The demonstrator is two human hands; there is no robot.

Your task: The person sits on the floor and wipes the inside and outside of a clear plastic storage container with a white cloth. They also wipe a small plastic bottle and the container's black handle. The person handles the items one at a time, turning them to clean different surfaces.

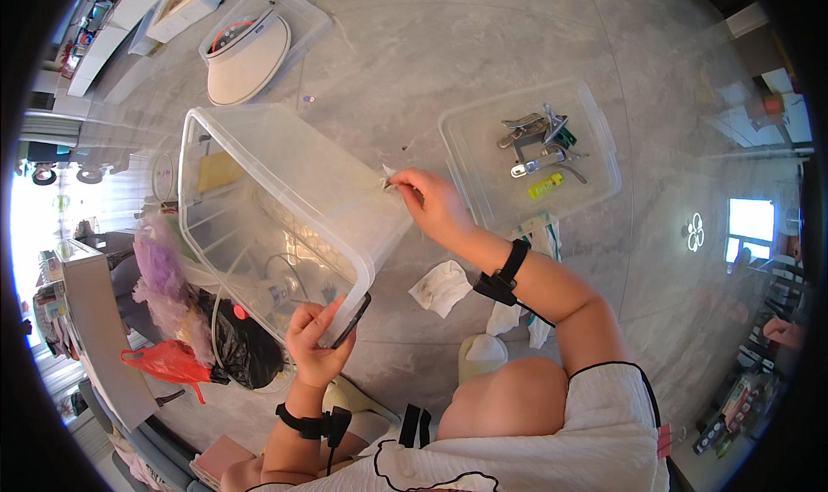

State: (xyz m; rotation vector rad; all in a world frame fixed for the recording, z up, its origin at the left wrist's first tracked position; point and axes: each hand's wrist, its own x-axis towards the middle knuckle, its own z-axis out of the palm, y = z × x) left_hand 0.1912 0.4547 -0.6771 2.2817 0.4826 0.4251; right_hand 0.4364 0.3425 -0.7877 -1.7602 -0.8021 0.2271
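A large transparent plastic storage bin (323, 162) is tipped on its side, its mouth facing lower left. My left hand (317, 340) grips the bin's rim at the near corner, beside a black handle latch (352, 320). Pinched in the fingers of my right hand (427, 201) is a crumpled white wipe (390, 180), touching the bin's outer wall near its base. Another white wipe (442, 288), with dark smudges, lies on the floor below my right forearm.
A transparent lid (466, 149) on the floor holds several metal tools (537, 159) and a yellow-green tube (546, 186). A striped cloth (540, 324) lies near my slipper (482, 353). Plastic bags (171, 359) fill the left side. A white sun visor (252, 62) rests at upper left.
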